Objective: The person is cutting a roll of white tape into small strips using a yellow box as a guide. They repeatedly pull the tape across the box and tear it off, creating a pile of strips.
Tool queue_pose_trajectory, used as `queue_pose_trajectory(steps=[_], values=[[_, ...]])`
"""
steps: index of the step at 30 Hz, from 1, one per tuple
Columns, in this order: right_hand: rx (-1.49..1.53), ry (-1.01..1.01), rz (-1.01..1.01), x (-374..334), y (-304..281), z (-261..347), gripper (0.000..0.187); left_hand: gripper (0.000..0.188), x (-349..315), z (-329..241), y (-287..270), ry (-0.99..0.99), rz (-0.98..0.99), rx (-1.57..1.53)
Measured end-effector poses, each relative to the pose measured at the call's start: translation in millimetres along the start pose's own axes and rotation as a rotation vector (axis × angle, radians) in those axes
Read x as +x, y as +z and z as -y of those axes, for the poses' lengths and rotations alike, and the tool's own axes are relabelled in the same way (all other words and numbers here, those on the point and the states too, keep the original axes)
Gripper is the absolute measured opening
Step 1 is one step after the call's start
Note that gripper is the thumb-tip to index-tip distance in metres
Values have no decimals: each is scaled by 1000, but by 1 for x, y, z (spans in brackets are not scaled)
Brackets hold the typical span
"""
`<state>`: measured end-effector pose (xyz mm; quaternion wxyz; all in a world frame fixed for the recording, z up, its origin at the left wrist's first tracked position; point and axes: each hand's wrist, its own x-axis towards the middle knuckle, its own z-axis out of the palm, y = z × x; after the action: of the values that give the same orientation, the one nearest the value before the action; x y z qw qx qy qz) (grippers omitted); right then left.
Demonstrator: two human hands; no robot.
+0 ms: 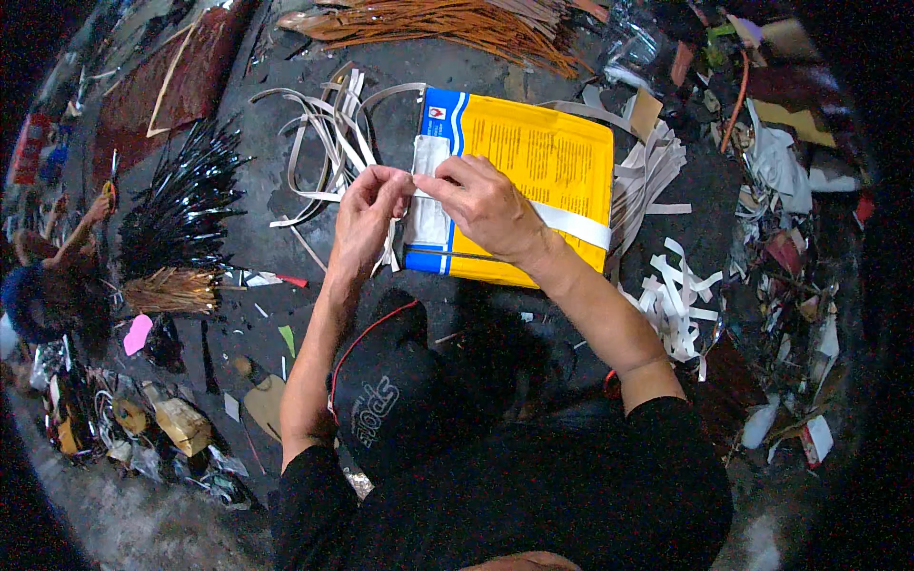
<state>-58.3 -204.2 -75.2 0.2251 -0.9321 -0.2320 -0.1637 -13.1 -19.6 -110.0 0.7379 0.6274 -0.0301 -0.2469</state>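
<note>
White strip [574, 225] lies across yellow package [533, 143], centre | left hand [365, 211]: fingers pinched together on the strip at the package's left side | right hand [493, 211]: fingers pinched on it just beside them | grey strips [328, 143] left | white scraps [674, 295] right, near | brown bundle [447, 29] far | black bundle [181, 190] farther left

White strip [573, 225] flat across yel./blue pkg. [528, 152]; printed side up.
</note>
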Motion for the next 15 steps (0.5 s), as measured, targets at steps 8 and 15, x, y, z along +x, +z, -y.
queue_pose_trajectory(steps=[8,15], values=[[71,147,-52,4,4,9,19,20,-5,0,4,-141,-81,-312],[128,148,-83,7,8,3,15,26,-12,-2,-1,0,-115,152]])
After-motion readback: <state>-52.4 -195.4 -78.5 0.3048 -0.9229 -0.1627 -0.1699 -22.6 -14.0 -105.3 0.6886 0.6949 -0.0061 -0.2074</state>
